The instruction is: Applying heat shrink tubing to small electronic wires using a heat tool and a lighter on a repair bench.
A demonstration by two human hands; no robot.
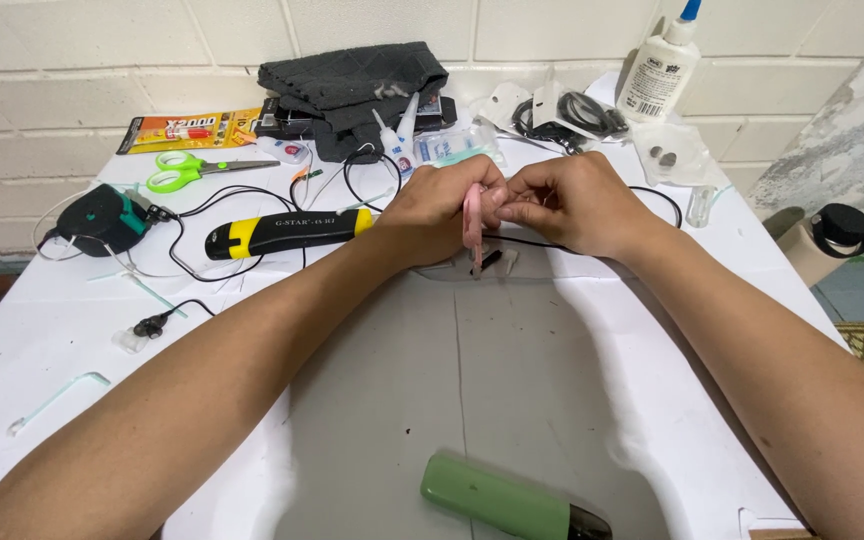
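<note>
Both hands, left hand and right hand, pinched a slim pink plastic piece upright above the worktop; it looked light, stiff, best held by its edges.

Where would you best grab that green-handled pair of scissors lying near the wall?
Probably by the green handle loops, coming from above on the left side. The scissors lie flat and closed on the white table, blades pointing right toward the dark cloth, so the loops are the blunt end, with some bare table around them.

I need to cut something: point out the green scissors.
The green scissors lie far left on the table, below the orange glue pack and above the black-and-yellow tool.
</note>
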